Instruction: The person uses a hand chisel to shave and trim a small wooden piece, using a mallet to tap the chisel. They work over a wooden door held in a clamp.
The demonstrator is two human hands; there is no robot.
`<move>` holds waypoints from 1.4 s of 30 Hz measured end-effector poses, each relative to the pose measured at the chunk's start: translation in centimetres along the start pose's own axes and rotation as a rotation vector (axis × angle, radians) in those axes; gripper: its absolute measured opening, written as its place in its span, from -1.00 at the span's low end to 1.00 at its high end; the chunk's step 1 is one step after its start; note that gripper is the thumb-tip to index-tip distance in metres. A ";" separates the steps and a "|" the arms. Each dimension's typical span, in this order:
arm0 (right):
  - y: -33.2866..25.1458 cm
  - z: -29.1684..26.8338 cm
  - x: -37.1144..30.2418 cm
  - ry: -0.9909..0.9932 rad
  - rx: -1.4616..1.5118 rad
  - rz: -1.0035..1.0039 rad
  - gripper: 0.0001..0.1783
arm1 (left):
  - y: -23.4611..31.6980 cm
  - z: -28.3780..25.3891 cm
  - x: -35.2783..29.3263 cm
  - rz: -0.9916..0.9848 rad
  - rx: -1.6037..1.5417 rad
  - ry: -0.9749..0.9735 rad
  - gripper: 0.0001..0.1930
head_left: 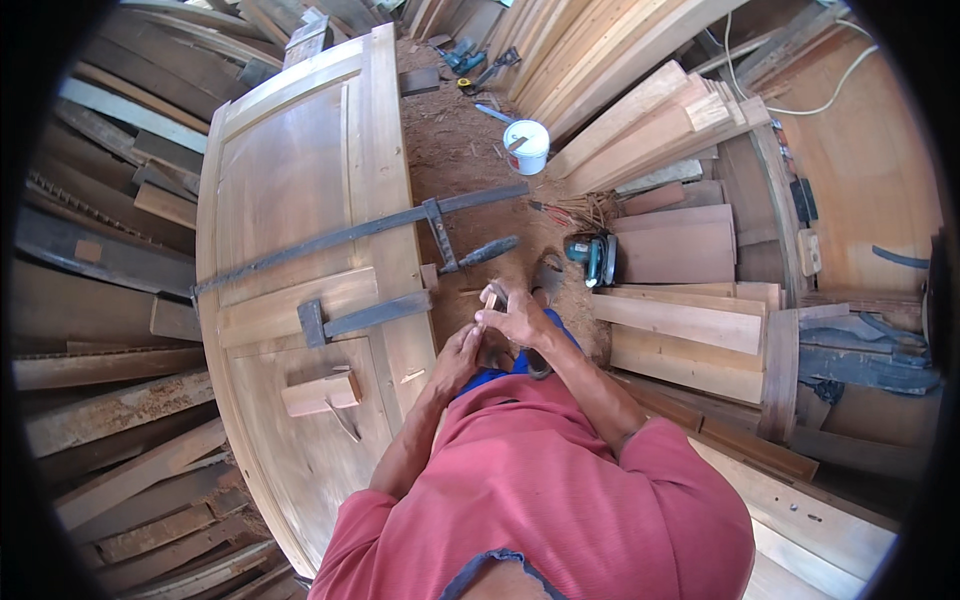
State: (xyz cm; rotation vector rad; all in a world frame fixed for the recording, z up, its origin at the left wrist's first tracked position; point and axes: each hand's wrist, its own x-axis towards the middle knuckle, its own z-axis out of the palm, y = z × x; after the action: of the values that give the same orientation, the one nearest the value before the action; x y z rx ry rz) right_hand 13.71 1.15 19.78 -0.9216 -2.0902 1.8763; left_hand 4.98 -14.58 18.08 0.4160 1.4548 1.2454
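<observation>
Both my hands meet in front of my body, just off the right edge of a wooden panelled door (290,170). My right hand (515,318) is closed, pinching a small wooden piece (490,301); something dark beside its fingers is too small to make out. Lower and to the left, my left hand (460,352) is closed at the near end of that piece. Across the door runs a long bar clamp (330,238), its screw handle (490,249) jutting past the edge. A dark hammer-shaped tool (375,313) and a wood block (320,393) with a thin curved strip lie on the door.
On the dusty ground beyond stand a white bucket (527,150) and a teal power tool (462,58). Another teal power tool (592,258) sits to the right, near stacked boards (680,325). Piled timber (110,350) lines the left.
</observation>
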 end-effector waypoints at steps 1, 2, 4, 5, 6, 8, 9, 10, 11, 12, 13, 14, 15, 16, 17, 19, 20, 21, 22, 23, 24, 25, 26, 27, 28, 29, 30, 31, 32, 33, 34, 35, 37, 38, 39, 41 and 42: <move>0.7 -0.7 0.0 -0.059 -0.032 -0.096 -0.74 | -0.3 -0.7 0.0 0.075 0.144 0.001 -0.63; 1.1 -2.0 0.2 -0.244 -0.107 -0.082 -0.69 | -0.4 -1.4 0.0 0.071 0.360 -0.057 -0.64; 1.1 -2.8 -0.1 -0.401 -0.319 -0.048 -0.67 | -1.6 -2.6 0.2 0.037 0.651 -0.172 -0.67; 0.8 -3.0 -0.3 -0.566 -0.529 -0.017 -0.65 | -1.9 -2.3 0.3 0.036 0.653 -0.180 -0.67; 0.3 -2.9 -0.8 -0.580 -0.693 -0.031 -0.63 | -2.1 -2.1 0.4 0.026 0.754 -0.216 -0.69; 1.6 -2.7 -1.6 -0.588 -0.743 -0.048 -0.62 | -2.0 -1.1 0.7 -0.018 0.859 -0.261 -0.69; 2.6 -2.5 -1.8 -0.604 -0.796 -0.072 -0.61 | -2.5 -1.0 0.9 -0.016 0.860 -0.263 -0.69; 3.7 -2.6 -2.0 -0.625 -0.807 -0.012 -0.65 | -3.6 -1.0 1.5 -0.023 0.902 -0.312 -0.68; 4.8 -2.5 -2.2 -0.622 -0.808 -0.011 -0.65 | -4.7 -1.1 2.1 -0.031 0.944 -0.362 -0.67; 6.3 -2.2 -2.5 -0.634 -0.796 0.033 -0.64 | -5.7 -0.8 2.3 -0.045 0.928 -0.350 -0.65; 7.8 -1.8 -2.9 -0.647 -0.785 0.076 -0.62 | -6.6 -0.6 2.6 -0.047 0.928 -0.346 -0.65; 10.6 -1.2 -3.4 -0.602 -0.789 0.094 -0.61 | -7.4 -0.4 3.0 -0.100 0.958 -0.367 -0.64; 10.9 -1.1 -4.0 -0.604 -0.786 0.092 -0.61 | -7.6 -0.2 3.1 -0.151 0.987 -0.384 -0.63; 11.1 -1.1 -4.6 -0.619 -0.779 0.160 -0.61 | -7.8 0.0 3.0 -0.121 0.998 -0.395 -0.59; 10.5 -1.3 -4.8 -0.634 -0.770 0.228 -0.61 | -7.7 0.5 2.9 -0.125 1.000 -0.394 -0.59; 9.3 -1.9 -4.8 -0.632 -0.728 0.255 -0.63 | -7.6 1.4 2.9 -0.249 1.042 -0.409 -0.59; 10.1 -2.2 -4.8 -0.639 -0.723 0.271 -0.66 | -7.2 2.2 2.8 -0.243 1.021 -0.358 -0.59; 10.7 -2.3 -4.8 -0.646 -0.718 0.288 -0.68 | -6.7 2.8 2.8 -0.245 1.026 -0.366 -0.59; 11.4 -2.3 -4.8 -0.640 -0.710 0.294 -0.68 | -6.1 3.3 2.9 -0.246 1.051 -0.342 -0.59; 11.5 -2.3 -4.7 -0.583 -0.731 0.335 -0.70 | -5.5 3.8 3.0 -0.246 1.071 -0.310 -0.58; 11.7 -2.3 -4.7 -0.525 -0.750 0.376 -0.70 | -5.7 4.1 3.3 -0.248 1.073 -0.312 -0.58; 11.8 -2.4 -4.8 -0.523 -0.747 0.378 -0.70 | -6.1 4.3 3.7 -0.299 1.106 -0.306 -0.59; 11.3 -2.7 -4.7 -0.520 -0.760 0.407 -0.70 | -6.1 4.6 4.0 -0.350 1.139 -0.298 -0.59; 11.0 -2.8 -4.6 -0.515 -0.773 0.437 -0.70 | -6.2 5.1 4.4 -0.350 1.141 -0.301 -0.59; 11.2 -2.6 -4.5 -0.512 -0.770 0.439 -0.70 | -6.3 5.7 4.8 -0.440 1.160 -0.264 -0.59; 11.6 -2.2 -4.7 -0.436 -0.810 0.459 -0.71 | -6.3 6.1 5.1 -0.532 1.179 -0.229 -0.60; 12.2 -1.9 -4.8 -0.360 -0.848 0.480 -0.72 | -6.5 6.2 5.3 -0.533 1.183 -0.236 -0.60; 13.0 -1.7 -4.9 -0.356 -0.843 0.486 -0.72 | -7.2 6.1 5.6 -0.505 1.162 -0.246 -0.61; 13.7 -1.7 -4.6 -0.355 -0.836 0.450 -0.71 | -8.1 6.0 6.1 -0.471 1.139 -0.250 -0.63; 14.1 -1.9 -4.5 -0.356 -0.831 0.414 -0.71 | -10.2 5.5 6.3 -0.466 1.138 -0.252 -0.63; 14.1 -2.4 -4.3 -0.354 -0.834 0.417 -0.71 | -13.0 4.7 6.2 -0.150 1.192 -0.233 -0.64; 13.9 -3.3 -3.7 -0.324 -0.738 0.372 -0.68 | -14.5 4.1 6.3 0.169 1.227 -0.212 -0.65; 13.9 -5.8 -2.3 -0.275 -0.633 0.343 -0.65 | -10.8 3.8 7.0 -0.192 0.763 -0.179 -0.65; 13.4 -7.4 -1.3 -0.227 -0.433 0.551 -0.64 | -9.1 3.5 7.0 -0.534 0.280 -0.111 -0.63; 13.2 -8.9 -0.6 -0.174 -0.227 0.752 -0.63 | -8.9 2.8 7.1 -0.534 0.283 -0.117 -0.63; 14.9 -11.1 -0.1 -0.052 -0.230 0.736 -0.62 | -8.5 1.9 7.2 -0.338 0.269 -0.214 -0.60; 15.5 -11.9 0.0 0.062 -0.234 0.716 -0.60 | -7.2 2.1 7.2 -0.359 0.280 -0.179 -0.63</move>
State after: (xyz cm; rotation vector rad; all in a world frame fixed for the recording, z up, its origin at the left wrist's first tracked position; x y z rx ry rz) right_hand 24.87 11.21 7.27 -1.9632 -2.1406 1.8441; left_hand 7.19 -10.59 8.79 0.4189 1.4759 0.7048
